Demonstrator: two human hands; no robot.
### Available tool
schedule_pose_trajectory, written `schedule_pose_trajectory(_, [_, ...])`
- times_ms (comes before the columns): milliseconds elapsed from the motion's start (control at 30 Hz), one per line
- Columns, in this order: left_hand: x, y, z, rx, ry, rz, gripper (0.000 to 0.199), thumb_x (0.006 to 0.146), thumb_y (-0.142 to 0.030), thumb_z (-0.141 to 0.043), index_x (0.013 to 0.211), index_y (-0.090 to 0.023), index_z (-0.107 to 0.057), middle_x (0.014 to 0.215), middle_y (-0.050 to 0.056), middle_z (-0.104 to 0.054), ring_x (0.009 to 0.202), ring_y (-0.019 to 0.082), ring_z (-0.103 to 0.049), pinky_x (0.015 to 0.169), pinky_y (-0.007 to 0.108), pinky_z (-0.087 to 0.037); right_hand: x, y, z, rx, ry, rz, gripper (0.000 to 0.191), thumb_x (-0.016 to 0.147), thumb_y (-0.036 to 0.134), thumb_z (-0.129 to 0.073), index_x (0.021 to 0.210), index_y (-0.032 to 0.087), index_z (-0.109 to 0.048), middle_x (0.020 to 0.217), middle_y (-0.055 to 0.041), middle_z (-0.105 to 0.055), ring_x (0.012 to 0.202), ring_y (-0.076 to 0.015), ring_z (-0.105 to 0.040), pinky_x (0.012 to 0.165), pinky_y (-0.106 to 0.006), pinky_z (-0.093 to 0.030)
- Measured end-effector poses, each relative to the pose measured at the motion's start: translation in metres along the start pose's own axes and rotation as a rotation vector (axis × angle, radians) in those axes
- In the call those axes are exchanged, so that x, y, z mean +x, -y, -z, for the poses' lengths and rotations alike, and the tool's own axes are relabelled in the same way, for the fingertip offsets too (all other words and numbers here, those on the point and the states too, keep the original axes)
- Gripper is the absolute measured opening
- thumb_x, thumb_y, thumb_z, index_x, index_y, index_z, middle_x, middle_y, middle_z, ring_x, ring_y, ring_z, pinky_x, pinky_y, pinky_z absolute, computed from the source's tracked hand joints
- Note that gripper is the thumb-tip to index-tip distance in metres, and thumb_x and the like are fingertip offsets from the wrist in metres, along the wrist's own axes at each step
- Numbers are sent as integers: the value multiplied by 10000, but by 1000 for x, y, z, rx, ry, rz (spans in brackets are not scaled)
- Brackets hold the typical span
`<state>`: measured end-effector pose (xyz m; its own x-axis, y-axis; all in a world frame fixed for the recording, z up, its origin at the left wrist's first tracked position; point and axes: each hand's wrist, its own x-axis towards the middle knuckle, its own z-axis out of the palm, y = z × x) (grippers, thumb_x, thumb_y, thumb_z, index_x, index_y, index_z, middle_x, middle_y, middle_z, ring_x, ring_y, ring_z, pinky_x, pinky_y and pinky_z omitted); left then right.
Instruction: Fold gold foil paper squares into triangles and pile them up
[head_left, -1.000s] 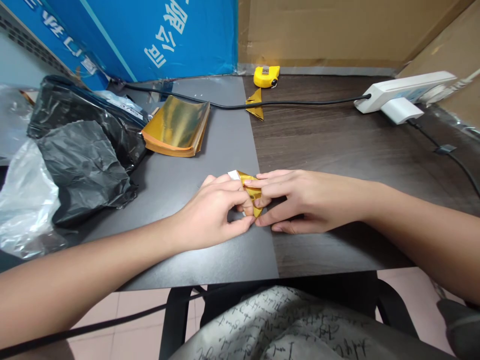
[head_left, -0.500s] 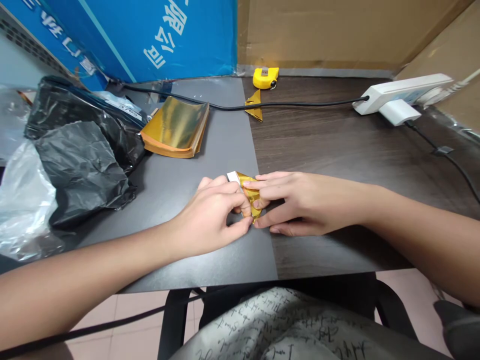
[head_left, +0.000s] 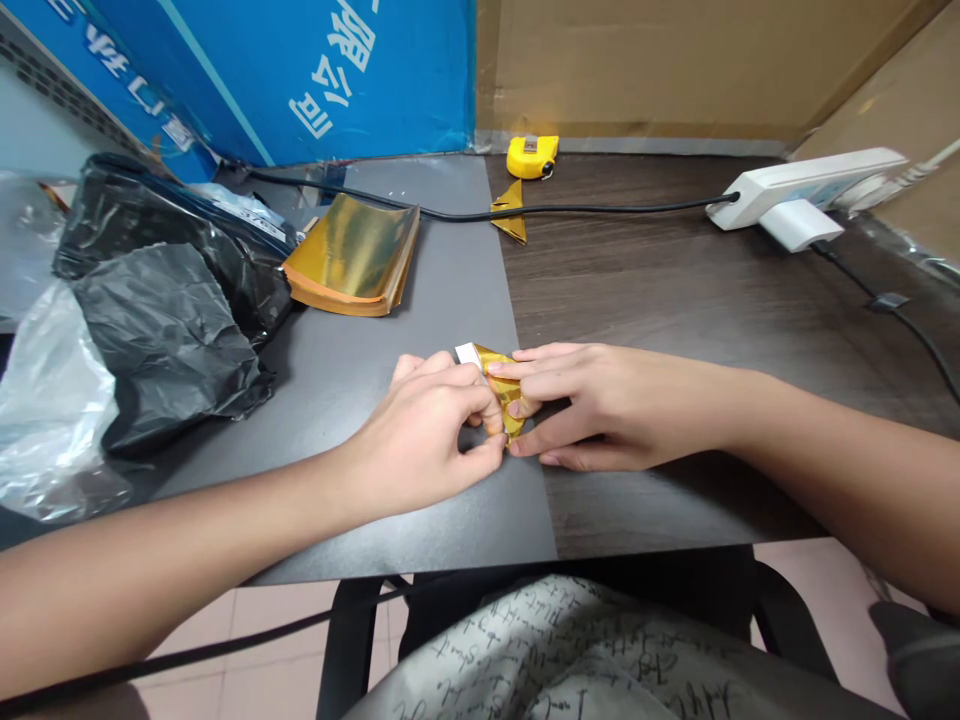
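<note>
A partly folded sheet of gold foil paper (head_left: pixel 504 388) lies on the table between my hands, with a white patch of its underside showing at the upper left. My left hand (head_left: pixel 435 425) covers its left side; thumb and index finger are pinched together at its lower tip. From the right, the fingers of my right hand (head_left: pixel 600 405) press on the gold face and its lower edge. Behind them at left rests a stack of gold foil paper (head_left: pixel 352 250). A small folded gold piece (head_left: pixel 511 215) lies farther back, partly under a black cable (head_left: pixel 600 209).
A yellow tape measure (head_left: pixel 532 157) sits by the cardboard box (head_left: pixel 637 70) at the back. On the right is a white power strip (head_left: pixel 817 185). Crumpled black plastic bags (head_left: pixel 165 330) and clear plastic (head_left: pixel 52 410) occupy the left, before a blue box (head_left: pixel 337 80).
Hardly anything differs. Both hands keep their hold on the folded paper in the same place, and the whole view has shifted very slightly.
</note>
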<state>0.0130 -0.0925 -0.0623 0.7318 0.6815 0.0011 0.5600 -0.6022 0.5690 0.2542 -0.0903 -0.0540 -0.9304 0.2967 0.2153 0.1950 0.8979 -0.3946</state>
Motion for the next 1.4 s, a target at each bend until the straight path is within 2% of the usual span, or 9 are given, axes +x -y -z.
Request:
schedule_pose_trajectory(267, [0, 0, 3, 23, 9, 84, 124, 800, -303, -621, 730, -206, -657, 741, -14, -604, 803, 168, -437, 819, 368, -227, 2, 1, 1, -10, 16, -15, 249, 1021, 267, -534, 1126, 210, -752, 1234, -81, -694, 1291, -216, -589, 1191, -430, -409])
schedule_pose_trajectory(567, [0, 1, 4, 43, 2, 50, 94, 764, -271, -628, 705, -197, -636, 731, -19, -600, 799, 166, -454, 804, 365, -233, 0, 1, 0, -38, 16, -13, 271, 1027, 271, -522, 1166, 184, -738, 1209, -93, -696, 1255, -243, -609, 1155, -451, -439])
schedule_pose_trajectory(700, [3, 10, 11, 88, -50, -47, 98, 771, -238, -627, 692, -181, -612, 730, -20, -587, 771, 155, -482, 782, 349, -273, 0, 2, -2, -65, 6, -19, 278, 1030, 279, -516, 1161, 187, -742, 1130, -98, -703, 1273, -252, -601, 1149, -445, -452])
schedule_pose_trajectory(800, [9, 20, 16, 139, -168, -161, 175, 885, -270, -580, 754, -170, -637, 772, 14, -581, 764, 163, -492, 738, 332, -335, -2, 0, -3, -51, 16, -32, 285, 1031, 298, -521, 1189, 198, -737, 1067, -92, -694, 1231, -237, -629, 1175, -453, -435])
schedule_pose_trajectory(867, [13, 28, 19, 174, -222, -228, 223, 969, -296, -529, 900, -163, -694, 872, 46, -628, 831, 182, -529, 782, 338, -395, -3, -3, -3, -19, 11, -30, 289, 1025, 329, -546, 1200, 199, -736, 1085, -95, -693, 1279, -237, -609, 1207, -451, -405])
schedule_pose_trajectory(933, [17, 34, 20, 203, -198, -291, 254, 1008, -298, -500, 1075, -168, -709, 1030, 74, -677, 959, 207, -568, 868, 359, -429, -5, -6, -1, 17, 10, -26, 295, 1008, 368, -585, 1185, 195, -745, 1134, -103, -696, 1368, -249, -552, 1230, -448, -376])
schedule_pose_trajectory(1000, [19, 39, 21, 228, -137, -331, 276, 1022, -296, -490, 1137, -175, -709, 1128, 83, -692, 1040, 220, -582, 919, 374, -439, -7, -9, 3, 30, 14, -20, 297, 991, 403, -617, 1149, 198, -760, 1168, -100, -707, 1410, -260, -517, 1235, -464, -361])
schedule_pose_trajectory(1200, [20, 44, 29, 218, -83, -383, 268, 988, -287, -514, 919, -168, -745, 1040, 89, -700, 981, 207, -606, 899, 358, -474, -16, -22, 17, -134, 3, -41, 254, 983, 426, -631, 1076, 251, -790, 1297, -68, -708, 1479, -306, -428, 1216, -588, -319])
schedule_pose_trajectory(1400, [22, 45, 35, 90, -2, -441, 229, 962, -257, -559, 791, -176, -689, 1025, 76, -706, 1008, 187, -618, 929, 334, -477, -24, -38, 17, -386, -100, -115, 270, 1007, 378, -595, 1109, 224, -792, 1297, -111, -699, 1394, -341, -526, 1143, -609, -410])
